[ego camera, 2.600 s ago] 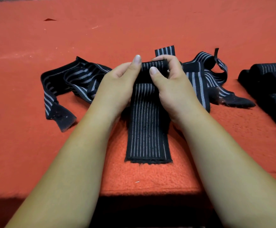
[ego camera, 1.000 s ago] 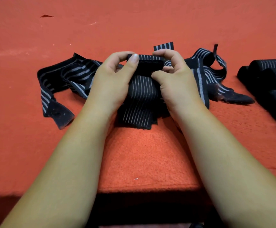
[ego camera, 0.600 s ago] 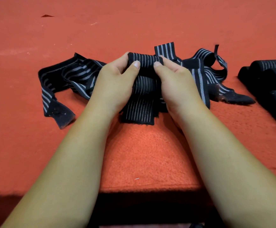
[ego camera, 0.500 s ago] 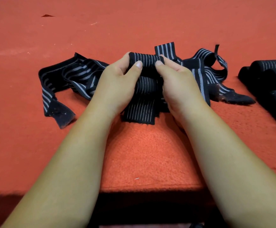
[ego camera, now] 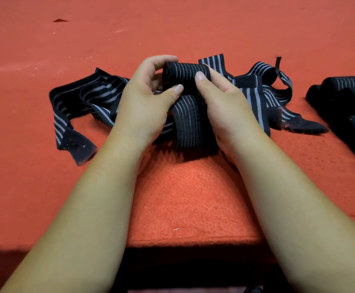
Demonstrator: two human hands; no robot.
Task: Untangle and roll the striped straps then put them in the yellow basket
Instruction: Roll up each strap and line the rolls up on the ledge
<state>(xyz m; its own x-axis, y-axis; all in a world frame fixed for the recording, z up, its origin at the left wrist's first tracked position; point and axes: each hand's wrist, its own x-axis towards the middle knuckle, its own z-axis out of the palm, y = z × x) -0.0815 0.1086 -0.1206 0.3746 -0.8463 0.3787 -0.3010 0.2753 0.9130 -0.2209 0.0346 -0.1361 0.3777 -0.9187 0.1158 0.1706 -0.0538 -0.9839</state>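
A black strap with thin white stripes is partly wound into a roll, held just above the red cloth. My left hand grips the roll's left end, fingers curled over the top and thumb in front. My right hand grips its right end, thumb pressed on the front. The strap's short loose tail hangs down between my wrists. More striped straps lie tangled behind, to the left and to the right. No yellow basket is in view.
Several rolled black straps lie side by side at the right edge. The red cloth covers the whole table; its front edge runs just below my forearms. A small dark scrap lies far back left.
The long flat tail in front of me has been wound up; the roll grew thicker and the tail shorter. Both hands kept turning the roll in place.
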